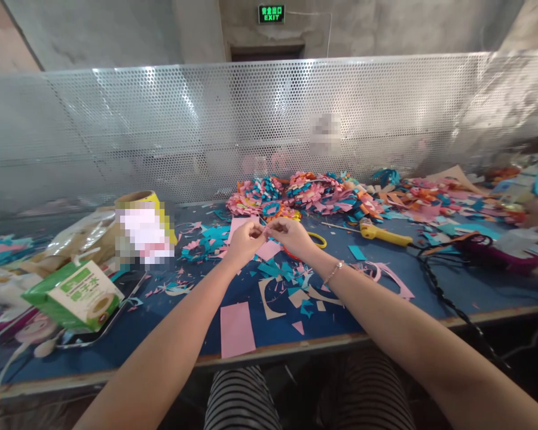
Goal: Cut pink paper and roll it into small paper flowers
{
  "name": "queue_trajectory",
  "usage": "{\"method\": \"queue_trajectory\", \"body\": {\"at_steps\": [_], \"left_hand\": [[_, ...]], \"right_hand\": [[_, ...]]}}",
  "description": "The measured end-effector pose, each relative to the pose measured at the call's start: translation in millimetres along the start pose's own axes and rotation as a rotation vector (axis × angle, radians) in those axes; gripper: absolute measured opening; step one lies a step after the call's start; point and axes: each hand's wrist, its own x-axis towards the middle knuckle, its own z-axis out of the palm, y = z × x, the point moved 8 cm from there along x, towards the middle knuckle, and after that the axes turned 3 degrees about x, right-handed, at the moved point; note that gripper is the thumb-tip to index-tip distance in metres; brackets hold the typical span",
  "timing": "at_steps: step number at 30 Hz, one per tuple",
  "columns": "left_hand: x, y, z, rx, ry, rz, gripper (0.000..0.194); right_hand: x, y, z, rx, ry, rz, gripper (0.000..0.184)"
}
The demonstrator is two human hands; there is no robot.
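Note:
My left hand point(244, 240) and my right hand point(291, 236) meet over the middle of the blue table point(475, 286), fingers pinched together on a small piece of paper point(264, 230) between them, too small to make out. A pink paper sheet point(269, 249) lies right under the hands. Scissors with yellow and red handles point(316, 240) rest just behind my right hand. A bracelet sits on my right wrist.
Several pink, blue and orange paper flowers point(305, 194) pile up at the back. A yellow glue gun point(381, 233) with a black cable lies to the right. A green carton point(78, 295), a phone, a yellow tape roll point(137, 200) and bags stand left. A pink rectangle point(236, 328) and scraps lie near the front edge. A perforated metal screen closes off the back.

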Motion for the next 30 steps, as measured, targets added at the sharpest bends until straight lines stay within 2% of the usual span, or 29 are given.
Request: {"method": "queue_trajectory", "body": {"at_steps": [4, 7, 10, 13, 17, 21, 30], "left_hand": [[0.0, -7.0, -0.6, -0.09, 0.035, -0.058, 0.015], [-1.9, -24.8, 5.3, -0.246, 0.042, -0.266, 0.013], [-9.4, -37.4, 19.1, -0.532, -0.008, -0.526, 0.008], [-13.0, -32.2, 23.8, -0.816, -0.007, -0.618, 0.013], [-11.3, -24.0, 14.0, -0.903, 0.057, -0.58, 0.009], [-8.2, -21.7, 9.2, -0.897, 0.067, -0.5, 0.017], [-9.2, -22.4, 6.6, -0.805, 0.097, -0.466, 0.021]], "right_hand": [[0.7, -1.4, -6.5, -0.05, 0.054, 0.016, 0.017], [0.6, -6.6, -15.7, -0.13, 0.147, -0.013, 0.014], [-0.4, -20.2, -18.2, -0.243, 0.154, -0.156, 0.01], [-5.3, -36.9, -12.4, -0.356, 0.081, -0.388, 0.01], [-11.4, -44.1, -4.9, -0.409, 0.012, -0.54, 0.014], [-12.0, -42.0, -3.3, -0.424, 0.025, -0.557, 0.015], [-11.2, -35.3, -6.3, -0.474, 0.043, -0.587, 0.011]]}}
